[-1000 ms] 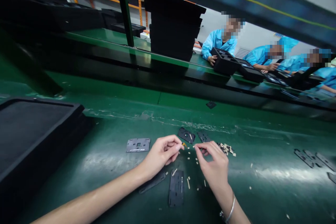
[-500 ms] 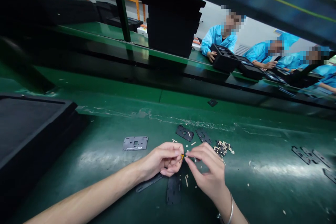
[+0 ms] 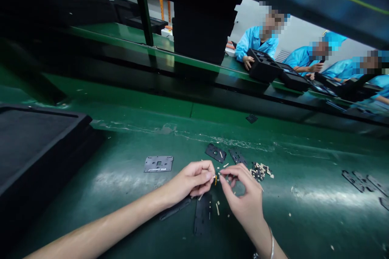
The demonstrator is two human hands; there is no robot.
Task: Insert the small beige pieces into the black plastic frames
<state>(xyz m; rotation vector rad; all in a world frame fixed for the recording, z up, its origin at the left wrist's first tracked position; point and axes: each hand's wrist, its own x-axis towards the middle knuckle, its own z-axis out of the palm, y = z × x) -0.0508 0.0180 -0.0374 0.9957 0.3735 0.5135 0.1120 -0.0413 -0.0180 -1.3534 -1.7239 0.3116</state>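
Observation:
My left hand [image 3: 197,179] is closed, pinching a small orange strip [image 3: 215,180] that looks like a flex cable. Just to its right is my right hand [image 3: 245,191], thumb and forefinger brought together near the strip; whatever lies between those fingertips is too small to make out. Beneath the hands lies a dark flat plate [image 3: 203,216], with a long dark piece [image 3: 174,209] under my left wrist. Beyond my fingers are two black plates with cut-outs, one [image 3: 215,153] nearer the left and one [image 3: 237,156] beside it. A heap of small black and beige parts [image 3: 260,171] sits past my right hand.
A grey plate [image 3: 158,164] lies left of my hands on the green table [image 3: 127,149]. Stacked black trays [image 3: 39,137] stand at the left. Several dark frames [image 3: 361,182] lie far right. Across a dark ledge, co-workers in blue [image 3: 257,42] handle black trays.
My left hand has turned slightly, and the orange strip now hangs downward from its fingertips. My right fingertips stay close by. The whole view has shifted a little.

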